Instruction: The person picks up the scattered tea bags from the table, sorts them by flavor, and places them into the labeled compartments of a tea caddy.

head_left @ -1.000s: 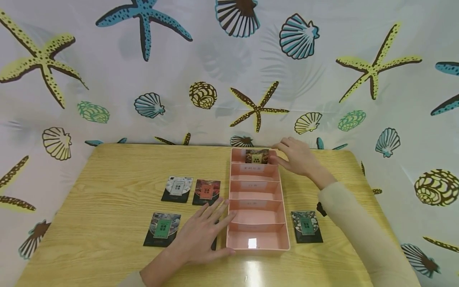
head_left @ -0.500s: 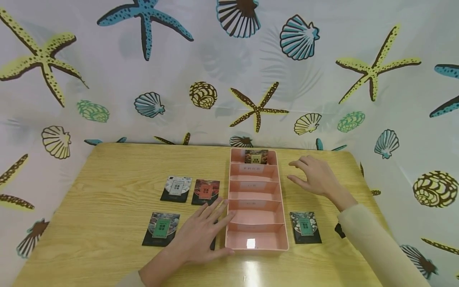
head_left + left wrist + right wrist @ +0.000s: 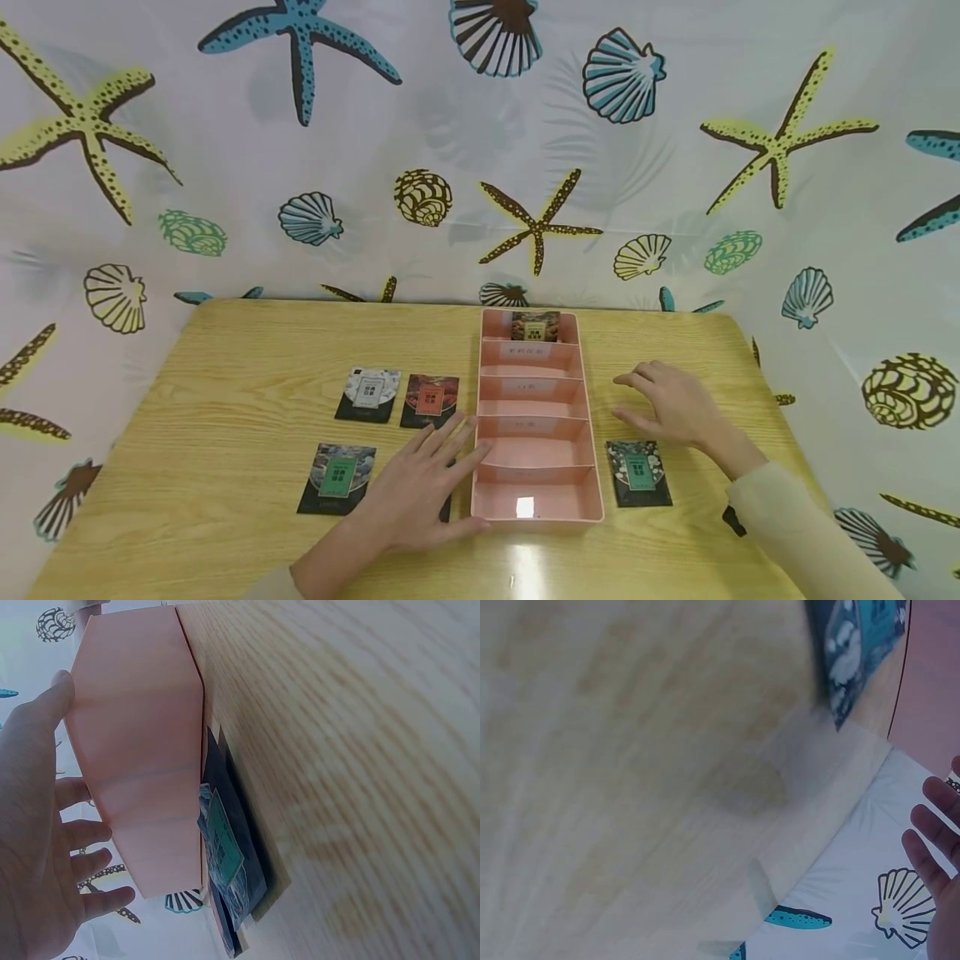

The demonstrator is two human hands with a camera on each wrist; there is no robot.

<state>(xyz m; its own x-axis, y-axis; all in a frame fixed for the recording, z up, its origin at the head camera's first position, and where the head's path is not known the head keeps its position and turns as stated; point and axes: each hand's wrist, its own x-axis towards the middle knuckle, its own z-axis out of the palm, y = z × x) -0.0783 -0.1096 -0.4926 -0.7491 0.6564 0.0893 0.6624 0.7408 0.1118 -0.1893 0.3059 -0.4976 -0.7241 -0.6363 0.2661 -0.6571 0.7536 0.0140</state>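
A long pink divider box (image 3: 536, 492) lies lengthwise on the table, with white labels on several partitions. In its farthest compartment stands a tea packet (image 3: 535, 327) with a yellow label. My left hand (image 3: 416, 492) spreads along the box's left side, its fingertips and thumb at the rim; the left wrist view shows straight fingers against the pink wall (image 3: 142, 750). Partly covered by that hand is a dark packet (image 3: 446, 510). My right hand (image 3: 667, 406) hovers right of the box, fingers loosely bent around nothing, just beyond a teal-labelled tea packet (image 3: 639, 475) lying flat.
Left of the box lie a white-labelled tea packet (image 3: 368, 396), a red-labelled one (image 3: 430, 401) and a green-labelled one (image 3: 337, 478). The wooden table (image 3: 247, 375) ends at a curtain (image 3: 450, 108) printed with shells and starfish.
My right hand has left the far compartment's rim and come back toward me and rightward, near the teal-labelled tea packet. The left hand stays put on the box.
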